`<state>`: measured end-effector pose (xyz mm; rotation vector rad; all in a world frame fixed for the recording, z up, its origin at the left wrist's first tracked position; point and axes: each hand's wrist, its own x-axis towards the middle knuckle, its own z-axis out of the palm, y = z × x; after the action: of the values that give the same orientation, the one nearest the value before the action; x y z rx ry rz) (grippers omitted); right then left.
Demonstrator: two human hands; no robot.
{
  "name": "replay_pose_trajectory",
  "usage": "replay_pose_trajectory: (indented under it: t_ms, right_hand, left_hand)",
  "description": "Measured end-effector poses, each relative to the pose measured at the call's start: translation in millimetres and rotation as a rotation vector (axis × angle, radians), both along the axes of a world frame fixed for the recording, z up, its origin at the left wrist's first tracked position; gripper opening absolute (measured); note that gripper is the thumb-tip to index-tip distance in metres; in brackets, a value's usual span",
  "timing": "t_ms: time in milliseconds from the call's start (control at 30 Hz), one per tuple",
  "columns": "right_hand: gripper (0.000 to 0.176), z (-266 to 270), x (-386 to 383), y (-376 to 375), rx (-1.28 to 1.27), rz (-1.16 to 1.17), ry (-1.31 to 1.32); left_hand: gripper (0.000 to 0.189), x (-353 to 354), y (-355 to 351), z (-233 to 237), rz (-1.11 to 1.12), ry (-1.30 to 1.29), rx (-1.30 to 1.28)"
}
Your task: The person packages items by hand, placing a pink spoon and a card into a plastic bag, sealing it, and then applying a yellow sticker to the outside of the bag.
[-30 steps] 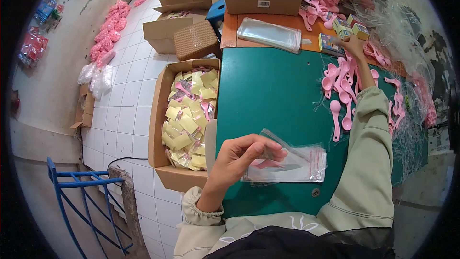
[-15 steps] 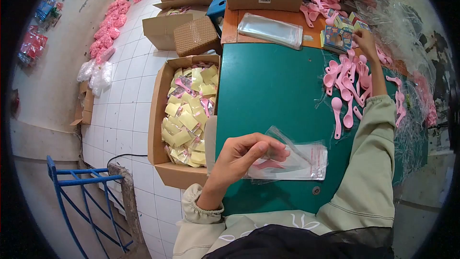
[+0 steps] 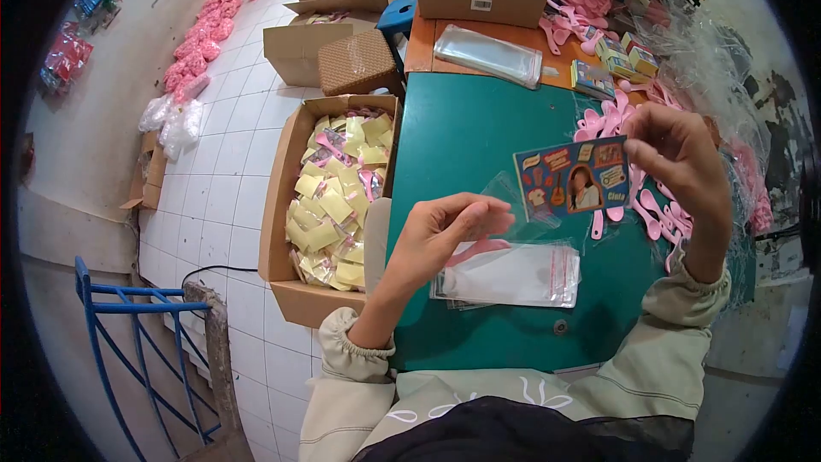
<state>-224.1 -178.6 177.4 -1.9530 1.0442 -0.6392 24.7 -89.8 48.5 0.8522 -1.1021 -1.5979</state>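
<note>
My right hand (image 3: 680, 162) pinches a printed card (image 3: 575, 178) by its right edge; the card is dark blue with small pictures and a photo. Just left of it, my left hand (image 3: 453, 231) is closed on a clear plastic bag (image 3: 507, 192), whose end sticks up behind the fingers close to the card. Part of a pink spoon (image 3: 481, 248) shows below those fingers, partly hidden by the hand. Beneath lies a stack of clear plastic bags (image 3: 534, 278) on the green table top (image 3: 479, 141). Loose pink spoons (image 3: 654, 214) lie behind and beside my right hand.
An open carton (image 3: 275, 227) of filled packets with yellow cards stands left of the table. Stacked cards (image 3: 592, 79), a pile of clear bags (image 3: 487, 56) and a brown box (image 3: 479, 2) sit at the back. Crumpled plastic (image 3: 714, 60) lies at the right.
My right hand has come from the card stacks at the back toward my left hand, bringing one card with it. My left hand stays nearly in place with the plastic bag.
</note>
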Motion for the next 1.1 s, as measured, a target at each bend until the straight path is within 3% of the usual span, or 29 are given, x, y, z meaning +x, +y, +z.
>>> replay_pose_trajectory:
  t_ms: [233,367,467,767,1100]
  right_hand:
    - [0.008,2,17,22,-0.332,0.142,0.312]
    - [0.009,-4,29,27,-0.183,0.18,0.329]
    - [0.01,-5,29,33,-0.49,0.058,0.352]
    - [0.011,-1,25,32,-0.475,0.161,0.374]
    - [0.014,-11,21,31,-0.464,0.216,0.36]
  left_hand:
    - [0.029,0,2,-3,-0.024,-0.183,-0.103]
    - [0.028,-6,4,-8,-0.064,-0.15,-0.066]
    - [0.028,-3,6,-10,-0.009,-0.075,-0.06]
    - [0.03,2,5,-7,-0.062,-0.018,-0.006]
    - [0.028,-4,6,-8,-0.116,-0.13,-0.013]
